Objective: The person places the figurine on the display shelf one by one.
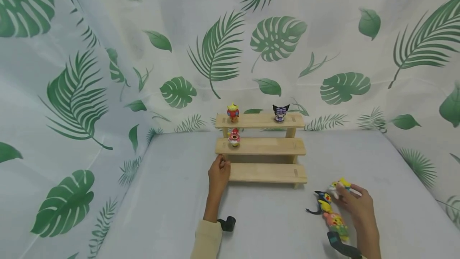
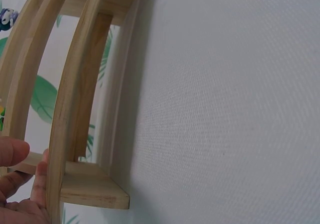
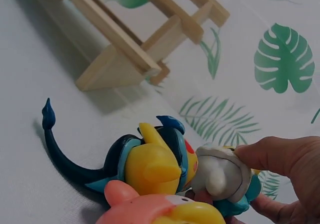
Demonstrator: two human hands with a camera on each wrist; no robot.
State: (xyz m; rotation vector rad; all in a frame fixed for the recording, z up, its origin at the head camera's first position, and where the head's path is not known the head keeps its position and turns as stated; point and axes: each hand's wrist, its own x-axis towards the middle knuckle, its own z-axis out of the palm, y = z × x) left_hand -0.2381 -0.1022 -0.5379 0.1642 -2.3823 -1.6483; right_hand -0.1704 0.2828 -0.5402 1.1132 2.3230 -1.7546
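My left hand point(image 1: 219, 173) is at the left end of a three-step wooden display shelf point(image 1: 266, 172). In the left wrist view, its thumb and index finger point(image 2: 12, 151) close about the side rail, and another finger lies along the lowest plank. With thumb and fingers, my right hand point(image 1: 357, 203) pinches a small white figurine point(image 3: 220, 174) with teal and yellow parts. Beside it lie a yellow figurine in a dark blue hood point(image 3: 150, 166) with a long curved tail, and a pink-and-yellow figurine point(image 1: 336, 222). My right fingers partly hide the white one.
A red figurine with a yellow top point(image 1: 232, 113) and a black-and-purple figurine point(image 1: 280, 113) stand on the top step. On the middle step's left stands a pink-and-red figurine point(image 1: 234, 138). Leaf-printed sheeting point(image 1: 223, 59) rises behind the white table surface point(image 1: 172, 211).
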